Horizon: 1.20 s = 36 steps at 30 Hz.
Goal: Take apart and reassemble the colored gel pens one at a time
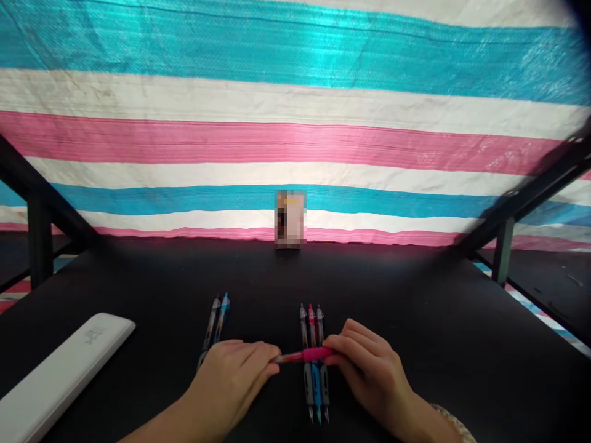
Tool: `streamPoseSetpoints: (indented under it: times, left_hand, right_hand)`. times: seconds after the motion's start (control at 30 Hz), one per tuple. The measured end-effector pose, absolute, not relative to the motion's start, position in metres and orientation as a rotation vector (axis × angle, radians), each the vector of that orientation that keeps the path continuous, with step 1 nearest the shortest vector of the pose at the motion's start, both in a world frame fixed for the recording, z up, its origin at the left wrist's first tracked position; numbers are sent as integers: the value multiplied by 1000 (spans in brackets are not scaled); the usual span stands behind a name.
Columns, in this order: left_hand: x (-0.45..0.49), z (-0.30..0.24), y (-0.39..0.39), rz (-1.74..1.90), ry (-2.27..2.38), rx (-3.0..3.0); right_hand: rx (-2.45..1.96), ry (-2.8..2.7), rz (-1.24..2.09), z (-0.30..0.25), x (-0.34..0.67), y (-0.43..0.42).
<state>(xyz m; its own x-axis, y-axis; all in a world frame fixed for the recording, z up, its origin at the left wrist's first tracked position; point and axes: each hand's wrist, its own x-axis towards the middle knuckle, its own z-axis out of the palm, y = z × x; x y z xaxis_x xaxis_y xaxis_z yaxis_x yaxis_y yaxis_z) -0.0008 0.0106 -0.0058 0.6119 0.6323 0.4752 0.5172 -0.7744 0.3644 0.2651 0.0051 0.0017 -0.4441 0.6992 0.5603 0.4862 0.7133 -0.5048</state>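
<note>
A pen (292,357) with a clear barrel and a pink grip lies level between my hands, above the black table. My left hand (237,369) pinches its clear end, and my right hand (372,363) pinches the pink end. Beneath it stand three clear pen ends (312,323), the middle one pink-topped. Nearer me are three pen ends (316,391), one blue between two dark ones. The held pen crosses in front, so I cannot tell how these two groups join. Two more pens (217,317), one dark and one blue, lie beyond my left hand, which partly covers them.
A long white case-like object (69,375) lies at the table's left. At the back edge stands a small blurred box-shaped thing (290,221). Black frame bars (526,200) slope along both sides, and a striped sheet (295,141) hangs behind the table (406,295).
</note>
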Motion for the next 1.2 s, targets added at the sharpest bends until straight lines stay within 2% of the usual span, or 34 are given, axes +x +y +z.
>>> streamPoseSetpoints:
  times: [0.37, 0.83, 1.2]
  left_hand:
    - [-14, 5, 19, 1203, 1087, 2270]
    - [-9, 13, 13, 1259, 1138, 1936]
    - [-9, 12, 14, 1262, 1181, 1803]
  right_hand:
    - [-1071, -2031, 455, 7, 271, 7]
    - [-1273, -1921, 827, 13, 268, 5]
    - [-1250, -1843, 978, 18, 268, 6]
